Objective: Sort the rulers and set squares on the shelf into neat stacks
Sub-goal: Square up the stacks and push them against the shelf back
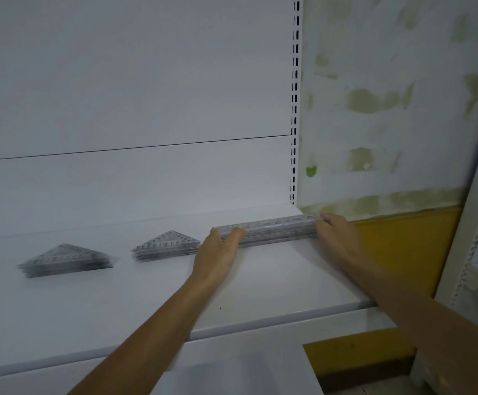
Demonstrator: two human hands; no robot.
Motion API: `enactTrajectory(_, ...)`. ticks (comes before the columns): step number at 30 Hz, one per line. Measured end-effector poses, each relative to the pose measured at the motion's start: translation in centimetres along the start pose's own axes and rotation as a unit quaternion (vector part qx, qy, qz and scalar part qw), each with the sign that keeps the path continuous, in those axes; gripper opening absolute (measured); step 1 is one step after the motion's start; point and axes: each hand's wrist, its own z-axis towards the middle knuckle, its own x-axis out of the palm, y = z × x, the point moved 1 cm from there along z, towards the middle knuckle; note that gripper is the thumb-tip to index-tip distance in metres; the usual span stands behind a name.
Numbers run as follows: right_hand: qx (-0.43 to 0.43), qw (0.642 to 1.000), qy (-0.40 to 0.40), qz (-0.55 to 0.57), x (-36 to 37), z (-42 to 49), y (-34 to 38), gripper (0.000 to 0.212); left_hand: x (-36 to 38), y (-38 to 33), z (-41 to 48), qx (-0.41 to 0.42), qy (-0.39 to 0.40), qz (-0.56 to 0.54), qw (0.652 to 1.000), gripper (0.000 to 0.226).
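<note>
A stack of clear rulers lies along the back right of the white shelf, close to the back panel. My left hand grips the stack's left end with thumb and fingers around it. At the stack's right end my right hand presses against it with the fingers. Two stacks of clear set squares lie to the left: one set-square stack just beside my left hand, the other set-square stack further left. The picture is slightly blurred.
The shelf's right edge ends by a slotted white upright and a patchy wall with a yellow band. Another white shelving unit stands at the far right. The shelf's front edge runs below my forearms.
</note>
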Motion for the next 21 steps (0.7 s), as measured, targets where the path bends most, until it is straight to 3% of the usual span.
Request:
enactTrajectory(5,-0.001,1.000,0.003,-0.031,0.1,0.0,0.1,0.015,-0.3,-0.1,-0.1,-0.011,0.003,-0.019,1.000,0.084)
enactTrajectory(10,0.002,0.998,0.008,-0.062,0.0,-0.2,0.4,0.014,-0.1,-0.2,-0.7,0.010,-0.006,0.052,0.999,0.085)
enactTrajectory(16,0.021,0.999,0.019,-0.035,0.2,-0.3,0.3,0.007,0.5,-0.5,-1.1,0.016,-0.007,0.039,0.999,0.087)
enactTrajectory(21,-0.015,1.000,0.011,0.000,0.0,-0.6,0.8,0.011,0.4,-0.7,-1.3,0.015,-0.050,-0.003,0.999,0.081)
